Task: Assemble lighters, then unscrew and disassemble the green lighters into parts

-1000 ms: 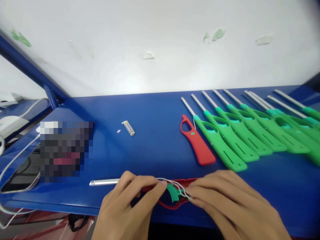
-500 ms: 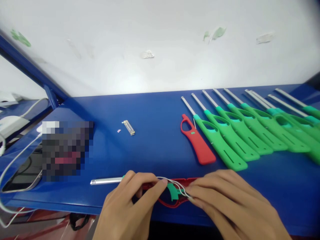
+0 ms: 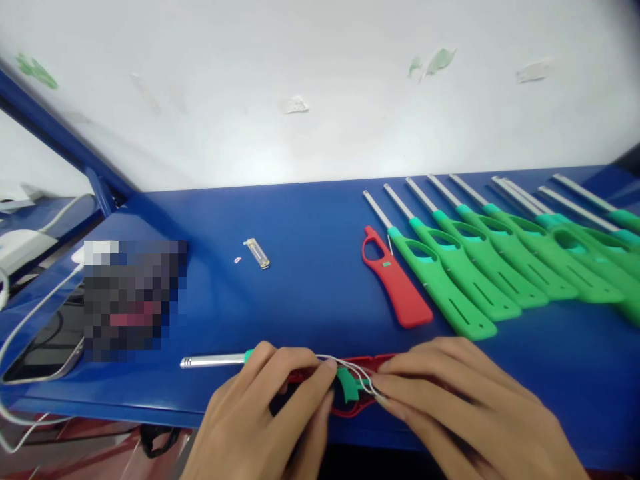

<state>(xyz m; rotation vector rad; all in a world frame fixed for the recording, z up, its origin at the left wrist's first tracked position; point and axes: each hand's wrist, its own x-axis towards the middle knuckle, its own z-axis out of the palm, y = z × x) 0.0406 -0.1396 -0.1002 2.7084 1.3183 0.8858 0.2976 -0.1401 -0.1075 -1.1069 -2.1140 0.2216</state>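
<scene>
At the table's front edge lies an opened red gas lighter casing [image 3: 345, 412], with a green trigger [image 3: 348, 385] inside it and a metal barrel [image 3: 213, 361] pointing left. Thin white wires [image 3: 353, 365] arch across the casing. My left hand [image 3: 265, 407] is closed over the barrel end of the casing, thumb and forefinger tips at the wires. My right hand [image 3: 463, 400] pinches the other end of the wires over the handle part of the casing. My fingers hide much of both ends of the casing.
Several green lighters [image 3: 455, 293] lie in a slanted row at the right, beside a red casing half [image 3: 397, 287]. A small clear and metal part [image 3: 258, 253] lies mid-table. At the left are a phone [image 3: 45, 340], a white cable [image 3: 30, 307] and a pixelated dark object [image 3: 133, 300].
My left hand's fingers and thumb have shifted slightly right along the wires, and its lower fingers show more under the casing. My right hand stays almost still.
</scene>
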